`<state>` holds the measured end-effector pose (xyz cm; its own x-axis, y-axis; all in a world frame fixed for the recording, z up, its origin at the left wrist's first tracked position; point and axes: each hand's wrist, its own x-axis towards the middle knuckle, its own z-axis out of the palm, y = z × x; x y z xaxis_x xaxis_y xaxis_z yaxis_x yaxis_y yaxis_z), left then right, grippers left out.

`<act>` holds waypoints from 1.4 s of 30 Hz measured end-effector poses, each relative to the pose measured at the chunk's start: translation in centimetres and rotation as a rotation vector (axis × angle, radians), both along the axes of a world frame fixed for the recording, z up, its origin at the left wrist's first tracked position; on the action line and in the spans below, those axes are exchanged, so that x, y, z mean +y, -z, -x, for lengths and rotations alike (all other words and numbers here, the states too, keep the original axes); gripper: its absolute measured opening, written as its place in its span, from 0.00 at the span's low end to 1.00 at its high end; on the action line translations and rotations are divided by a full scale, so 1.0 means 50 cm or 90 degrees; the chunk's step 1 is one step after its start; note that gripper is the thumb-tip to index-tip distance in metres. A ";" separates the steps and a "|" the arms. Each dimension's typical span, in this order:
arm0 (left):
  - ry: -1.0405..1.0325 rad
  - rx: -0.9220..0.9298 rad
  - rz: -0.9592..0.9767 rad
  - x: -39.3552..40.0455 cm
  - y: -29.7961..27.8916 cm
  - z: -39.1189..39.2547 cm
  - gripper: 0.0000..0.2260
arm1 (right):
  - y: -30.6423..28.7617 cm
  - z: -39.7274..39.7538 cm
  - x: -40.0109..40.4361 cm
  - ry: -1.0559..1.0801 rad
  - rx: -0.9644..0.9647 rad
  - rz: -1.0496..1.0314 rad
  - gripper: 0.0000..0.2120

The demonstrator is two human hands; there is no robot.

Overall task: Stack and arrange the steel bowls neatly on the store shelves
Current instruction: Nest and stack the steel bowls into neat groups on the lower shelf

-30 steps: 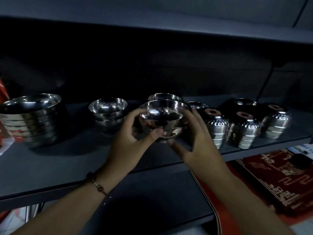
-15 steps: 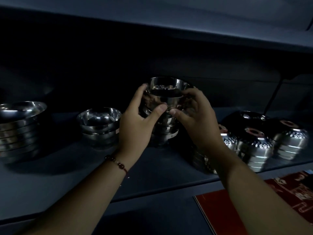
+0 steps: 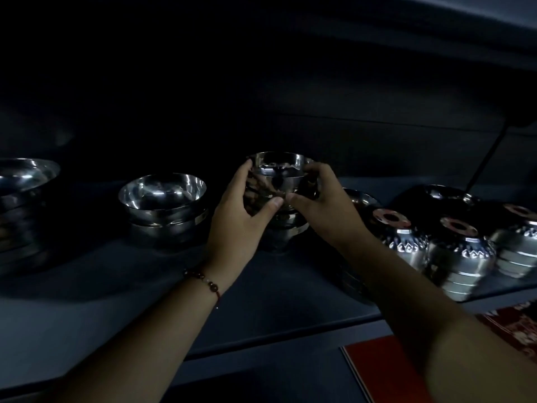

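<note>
Head view: steel bowl [image 3: 276, 181] is gripped from both sides, left hand [image 3: 241, 219] and right hand [image 3: 322, 205] closed on its wall, thumbs nearly touching in front. It is held upright directly above the bowl stack [image 3: 286, 228] on the shelf [image 3: 116, 309]; seating judged straight down.

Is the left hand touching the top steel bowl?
Touching: the head view shows the left hand wrapped on the top steel bowl, thumb pressed across its front.

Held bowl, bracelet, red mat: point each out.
Held bowl [image 3: 276, 170], head view, inner wall below rim.
Bracelet [image 3: 203, 282], head view, beads on left wrist.
Red mat [image 3: 377, 362], head view, bare corner.
</note>
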<state>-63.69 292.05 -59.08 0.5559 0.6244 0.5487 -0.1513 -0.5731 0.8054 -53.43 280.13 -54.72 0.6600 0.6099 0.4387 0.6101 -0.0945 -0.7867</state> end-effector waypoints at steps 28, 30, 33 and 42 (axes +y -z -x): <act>0.072 0.476 -0.501 -0.315 -0.004 0.157 0.32 | 0.020 0.225 -0.427 0.146 -0.353 0.631 0.39; 0.093 0.484 -0.501 -0.339 0.001 0.147 0.32 | 0.037 0.233 -0.464 0.164 -0.307 0.625 0.39; 0.102 0.458 -0.502 -0.361 0.008 0.121 0.32 | 0.061 0.230 -0.496 0.199 -0.260 0.615 0.39; 0.055 0.328 -0.460 -0.322 0.053 -0.005 0.37 | 0.112 0.087 -0.437 0.198 -0.071 0.289 0.39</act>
<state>-63.44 275.95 -61.72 0.8719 0.1667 0.4604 0.0633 -0.9708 0.2316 -57.78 258.30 -60.33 0.8033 0.5384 0.2546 0.5769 -0.5976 -0.5568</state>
